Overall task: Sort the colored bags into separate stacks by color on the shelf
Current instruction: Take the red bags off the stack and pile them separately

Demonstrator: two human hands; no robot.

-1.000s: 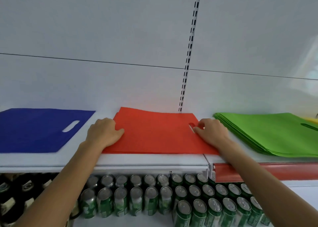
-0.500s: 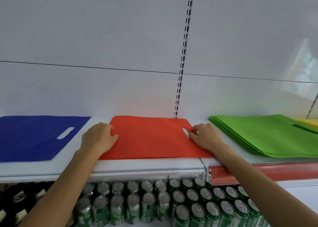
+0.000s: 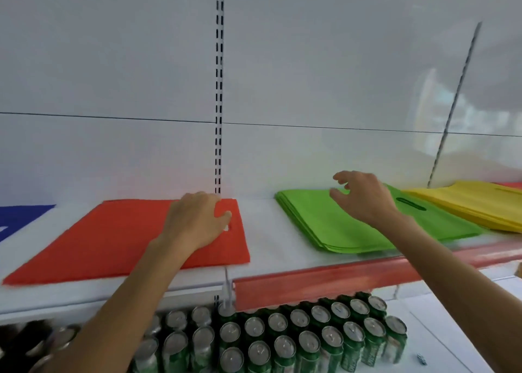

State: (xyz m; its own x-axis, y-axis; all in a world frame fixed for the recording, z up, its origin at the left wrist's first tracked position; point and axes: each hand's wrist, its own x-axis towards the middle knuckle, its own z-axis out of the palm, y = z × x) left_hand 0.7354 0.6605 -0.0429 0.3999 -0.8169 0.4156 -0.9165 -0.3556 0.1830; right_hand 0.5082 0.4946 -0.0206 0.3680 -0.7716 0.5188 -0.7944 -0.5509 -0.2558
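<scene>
My left hand flat, fingers relaxed, on the red bag, my right hand spread, empty, over the green bag stack

From where I stand, a bare strip of the white shelf board lies open between the flat red fabric bag and the stack of lime-green fabric bags. The left hand rests on the red bag's right end. The right hand hangs over the green stack. A pile of yellow fabric bags crowds the shelf just beyond.
</scene>
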